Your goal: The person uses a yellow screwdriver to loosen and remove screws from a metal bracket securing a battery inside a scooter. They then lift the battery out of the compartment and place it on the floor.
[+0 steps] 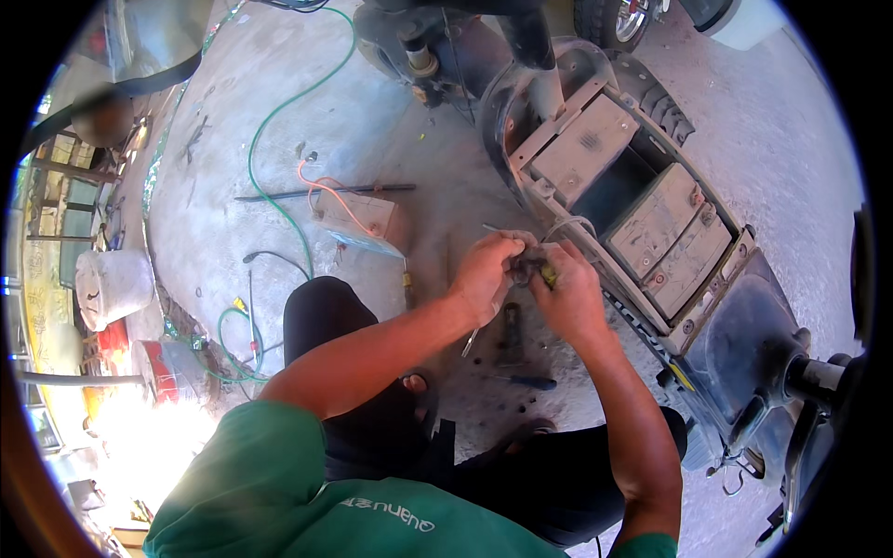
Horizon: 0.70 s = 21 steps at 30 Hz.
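Note:
My left hand [491,272] and my right hand [569,290] meet in front of me, beside an electric scooter's battery box [642,214]. Between them they grip a small dark part [526,268], partly hidden by the fingers. A bit of yellow-green [548,275] shows at my right fingers. A grey cable [569,223] loops from the hands toward the box. Below my left hand a thin metal rod [471,342] sticks out; whether I hold it or it lies behind, I cannot tell. Dusty batteries [672,234] sit in the box, next to a dark open compartment [614,192].
On the floor lie a screwdriver [532,381], a dark tool [511,327] and small dark bits. Left of my hands stands a loose battery [361,221] with an orange wire, near a dark bar [395,188]. A green hose [253,153] curves across the floor. Buckets [113,286] stand far left.

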Tool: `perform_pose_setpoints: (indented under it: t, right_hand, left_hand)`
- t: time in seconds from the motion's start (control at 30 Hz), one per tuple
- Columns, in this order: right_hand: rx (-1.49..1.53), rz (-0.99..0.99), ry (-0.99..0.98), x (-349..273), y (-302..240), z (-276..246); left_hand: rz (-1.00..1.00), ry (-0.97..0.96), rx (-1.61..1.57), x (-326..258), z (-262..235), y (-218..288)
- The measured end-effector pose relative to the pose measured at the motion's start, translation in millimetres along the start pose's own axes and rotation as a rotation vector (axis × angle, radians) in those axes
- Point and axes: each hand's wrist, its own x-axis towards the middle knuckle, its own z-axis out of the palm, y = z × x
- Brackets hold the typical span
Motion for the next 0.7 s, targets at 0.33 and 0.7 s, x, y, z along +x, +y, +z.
perform_pose_setpoints:
  t: [0.33,0.7]
  right_hand:
    - [0.073,0.008,0.028,6.2,16.6,6.5]
    - [0.435,0.512,-0.029,12.3,17.5,13.6]
  left_hand:
    - [-0.17,0.02,-0.031,13.6,-6.1,4.3]
    - [-0.152,-0.027,0.408,17.4,-8.0,12.3]
